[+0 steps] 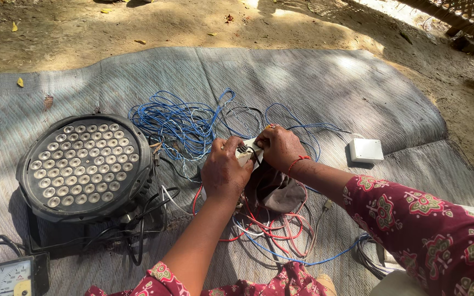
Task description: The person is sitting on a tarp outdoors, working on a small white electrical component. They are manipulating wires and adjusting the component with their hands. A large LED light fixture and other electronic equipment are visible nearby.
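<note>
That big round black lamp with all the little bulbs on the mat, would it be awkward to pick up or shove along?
The round black lamp looks heavy for its size: thick casing, many lenses. It sits tilted on a bracket, so a push would probably tip or drag it rather than roll it. The black cables trailing from it would likely snag on the woven mat.

We see a grey woven mat [314,82] spread over sandy ground [138,22]. On its left sits a round black stage light [85,167], its face packed with small LEDs, tilted up. Tangle of blue wire [176,123] lies just right of it; red wires [281,225] loop nearer us. Small white box [366,149] rests on the mat's right side. Analog meter [11,277] at bottom left corner. A few yellow leaves [20,82] are scattered on the dirt.
</note>
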